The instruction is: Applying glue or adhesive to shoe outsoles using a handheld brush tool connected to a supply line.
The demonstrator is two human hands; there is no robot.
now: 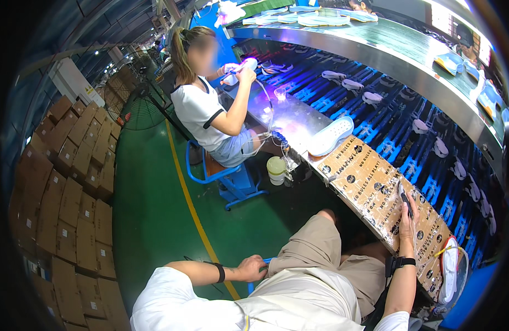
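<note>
My right hand (407, 216) rests on the cardboard-covered bench (370, 190), closed around a slim dark-handled tool (404, 199) with a pale end; its exact kind is unclear. Low at my side, my left hand (253, 269) is curled at the blue tube frame of my chair (251, 287), beside my thigh. A white shoe sole (332, 136) lies at the far end of the bench covering. Close to my right forearm, a white shoe part with a red edge (449, 270) sits by the bench's near end, with a yellow stick (446, 250) across it.
A seated co-worker (207, 99) holds a white piece under a bright purple light. Blue conveyor racks (387, 146) carrying shoe parts run beyond the bench, below a green belt (398, 41) with soles. Cardboard boxes (72, 220) are stacked at left. A pale green container (276, 170) stands below the bench.
</note>
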